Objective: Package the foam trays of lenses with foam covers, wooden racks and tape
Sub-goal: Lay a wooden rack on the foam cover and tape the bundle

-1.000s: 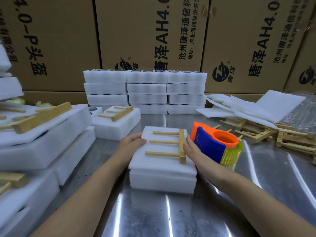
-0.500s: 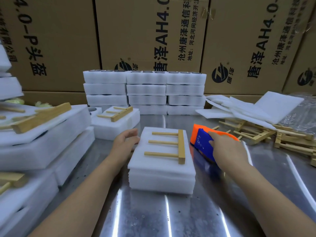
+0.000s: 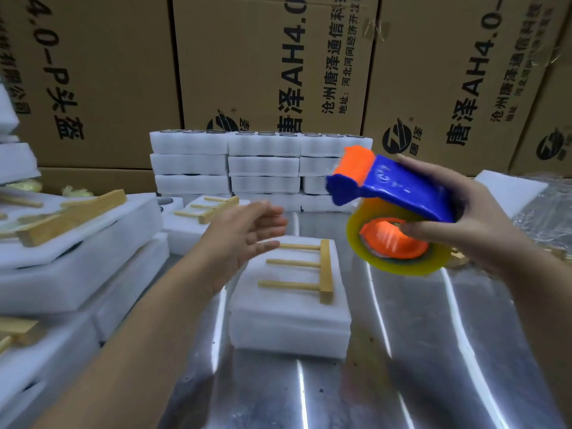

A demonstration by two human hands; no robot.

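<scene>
Taping stage now. The right hand grips the blue-and-orange plastic tape dispenser, fingers round the blue handle and a fingertip at the orange core. It is held in the air, right of centre, with its roll of yellowish clear tape hanging underneath. The toothed orange end points left.

The left hand is wide open and holds nothing. Its fingers are straight and reach right, towards the dispenser. It hovers over the far left corner of the bundle; whether it touches the foam I cannot tell.

The bundle itself, a white block of foam trays with a foam cover on top, sits in the middle of the shiny steel table. A three-pronged pale wooden rack lies flat on the cover, spine to the right. I see no tape on it yet.

So cover and rack look placed and the binding looks next. My read is that the open hand has to find the tape's free end and pull a length out. Then it goes down over rack and foam without knocking the loose rack askew.

To the left, taped-looking white foam bundles with wooden racks pile up. At the far side stand stacked white foam trays in front of brown printed cardboard boxes.
</scene>
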